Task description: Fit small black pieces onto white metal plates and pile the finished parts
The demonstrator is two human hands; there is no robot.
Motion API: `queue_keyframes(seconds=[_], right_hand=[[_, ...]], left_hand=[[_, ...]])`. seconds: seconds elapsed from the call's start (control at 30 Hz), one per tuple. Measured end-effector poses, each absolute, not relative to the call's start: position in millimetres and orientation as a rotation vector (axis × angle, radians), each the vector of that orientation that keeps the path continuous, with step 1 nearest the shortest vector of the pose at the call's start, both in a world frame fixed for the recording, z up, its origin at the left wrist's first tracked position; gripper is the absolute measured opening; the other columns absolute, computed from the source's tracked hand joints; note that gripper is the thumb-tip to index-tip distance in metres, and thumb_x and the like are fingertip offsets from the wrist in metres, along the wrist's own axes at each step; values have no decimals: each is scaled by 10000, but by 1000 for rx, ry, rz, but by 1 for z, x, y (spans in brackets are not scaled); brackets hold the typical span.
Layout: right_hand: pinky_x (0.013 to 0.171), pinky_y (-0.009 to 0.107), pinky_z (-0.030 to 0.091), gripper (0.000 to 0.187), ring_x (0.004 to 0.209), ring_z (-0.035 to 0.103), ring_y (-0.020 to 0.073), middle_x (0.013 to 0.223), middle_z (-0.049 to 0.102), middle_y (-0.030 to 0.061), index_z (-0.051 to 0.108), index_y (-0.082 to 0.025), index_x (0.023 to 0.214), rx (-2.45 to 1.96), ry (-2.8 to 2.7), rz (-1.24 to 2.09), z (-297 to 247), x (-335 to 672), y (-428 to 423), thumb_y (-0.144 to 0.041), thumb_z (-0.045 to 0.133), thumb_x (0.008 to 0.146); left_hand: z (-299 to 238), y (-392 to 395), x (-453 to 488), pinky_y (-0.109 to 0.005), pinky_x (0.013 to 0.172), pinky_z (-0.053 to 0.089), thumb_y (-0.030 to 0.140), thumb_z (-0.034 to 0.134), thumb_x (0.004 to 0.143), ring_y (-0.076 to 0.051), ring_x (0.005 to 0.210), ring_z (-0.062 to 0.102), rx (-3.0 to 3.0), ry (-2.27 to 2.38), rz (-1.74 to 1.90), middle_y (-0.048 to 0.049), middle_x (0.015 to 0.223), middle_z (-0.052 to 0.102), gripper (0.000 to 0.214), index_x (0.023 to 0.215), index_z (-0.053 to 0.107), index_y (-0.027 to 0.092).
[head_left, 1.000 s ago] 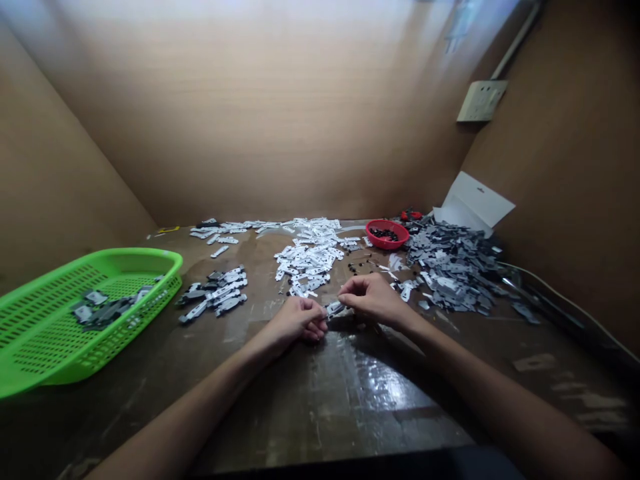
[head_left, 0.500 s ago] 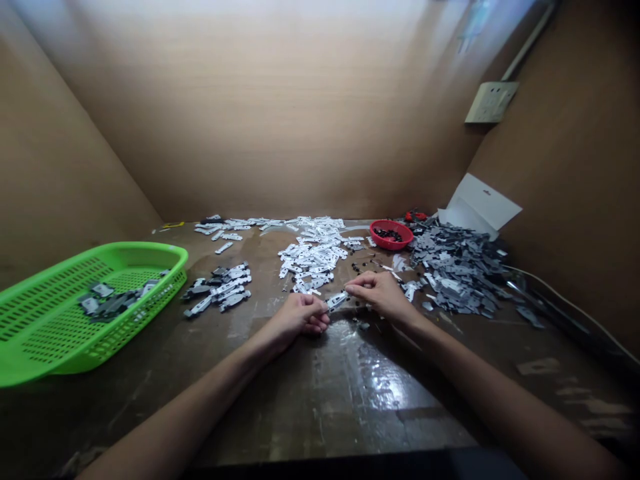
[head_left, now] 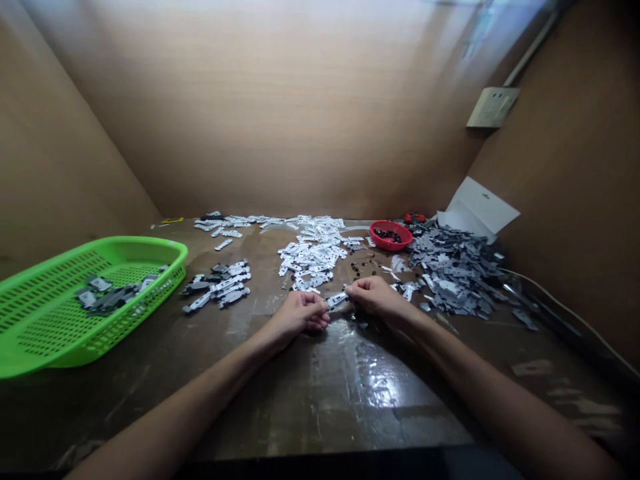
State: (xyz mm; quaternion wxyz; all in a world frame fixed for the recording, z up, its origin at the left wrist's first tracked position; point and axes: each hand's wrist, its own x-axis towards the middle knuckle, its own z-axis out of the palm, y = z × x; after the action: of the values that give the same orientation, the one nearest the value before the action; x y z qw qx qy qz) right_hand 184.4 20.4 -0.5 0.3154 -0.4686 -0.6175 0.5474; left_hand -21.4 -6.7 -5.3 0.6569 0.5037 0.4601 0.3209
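Note:
Between my hands is a small white toy car chassis, long and flat, with dark bits along its edges. My left hand pinches its left end between thumb and fingers. At its right end, my right hand is closed with thumb and fingertips together, touching the piece; whether a small part sits in those fingertips is hidden. Just behind lies a heap of similar white chassis pieces. Small black parts are scattered on the table beyond my right hand.
A green basket holding several grey pieces stands at the left. Beside it lies a group of chassis with dark wheels. A red bowl of small dark parts sits at the back right, near a large pile of grey pieces.
My right hand has dropped slightly and its fingers have curled in more at the chassis end. The left hand keeps its grip; the view has shifted a little.

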Motion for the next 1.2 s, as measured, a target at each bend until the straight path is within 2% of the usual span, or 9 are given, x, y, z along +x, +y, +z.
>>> queue_keyframes(seconds=[0.2, 0.37, 0.5, 0.6, 0.7, 0.77, 0.9, 1.03, 1.2], right_hand=[[424, 182, 251, 282, 467, 347, 67, 522, 414, -43, 505, -147, 619, -1231, -1683, 1064, 0, 173, 17, -401, 527, 740], [391, 178, 225, 314, 406, 298, 53, 457, 367, -59, 530, -144, 620, -1200, -1678, 1205, 1, 174, 16, -431, 528, 746], [378, 176, 247, 350, 382, 325, 50, 453, 429, -44, 592, -125, 666, -1181, -1700, 1286, -1, 172, 13, -461, 531, 745], [429, 192, 347, 331, 459, 465, 84, 615, 592, 10, 646, -134, 830, -1172, -1726, 1229, 0, 168, 10, -437, 539, 750], [597, 236, 440, 315, 694, 583, 145, 862, 660, 52, 650, -165, 953, -1107, -1813, 1104, 5, 165, 4, -389, 556, 752], [646, 251, 442, 280, 741, 591, 164, 840, 669, 58, 669, -154, 889, -1100, -1872, 1048, 8, 163, 1, -370, 544, 762], [562, 227, 409, 279, 615, 561, 136, 683, 651, 38, 667, -140, 784, -1199, -1815, 936, 5, 160, 0, -364, 500, 784], [500, 213, 394, 320, 546, 527, 116, 634, 618, 30, 661, -124, 804, -1206, -1726, 1078, -2, 160, 6, -406, 514, 771], [541, 234, 445, 416, 562, 550, 106, 733, 632, 37, 590, -130, 1037, -1104, -1597, 1390, -3, 159, 7, -405, 594, 724]], left_hand=[[-4, -7, -19, -190, 522, 454, 416, 635, 688, -93, 543, 589, 1146, 1072, 748, -65, 678, 637, 317, 707, 540, 114], [-2, -6, -18, -207, 470, 451, 446, 627, 687, -95, 488, 556, 1224, 1160, 829, -28, 613, 599, 337, 765, 526, 135], [2, -9, -15, -234, 558, 482, 417, 649, 686, -116, 580, 599, 1243, 1048, 889, -53, 696, 629, 371, 888, 541, 125], [4, -13, -14, -245, 565, 484, 405, 644, 696, -133, 587, 607, 1293, 1027, 871, -77, 700, 643, 361, 874, 575, 99], [4, -15, -14, -239, 556, 478, 378, 648, 696, -146, 604, 613, 1369, 1049, 874, -84, 714, 654, 332, 868, 607, 97], [4, -16, -13, -236, 558, 477, 364, 651, 694, -153, 627, 618, 1398, 1053, 882, -81, 726, 657, 316, 865, 619, 101], [4, -16, -7, -253, 610, 495, 353, 653, 695, -152, 653, 622, 1340, 1012, 955, -75, 748, 653, 313, 874, 614, 99], [1, -15, -5, -279, 648, 509, 359, 679, 671, -146, 647, 629, 1209, 948, 982, -59, 735, 641, 334, 866, 581, 106], [-5, -12, -12, -275, 647, 505, 370, 692, 660, -151, 648, 643, 1099, 927, 998, -46, 705, 643, 379, 910, 530, 136]])
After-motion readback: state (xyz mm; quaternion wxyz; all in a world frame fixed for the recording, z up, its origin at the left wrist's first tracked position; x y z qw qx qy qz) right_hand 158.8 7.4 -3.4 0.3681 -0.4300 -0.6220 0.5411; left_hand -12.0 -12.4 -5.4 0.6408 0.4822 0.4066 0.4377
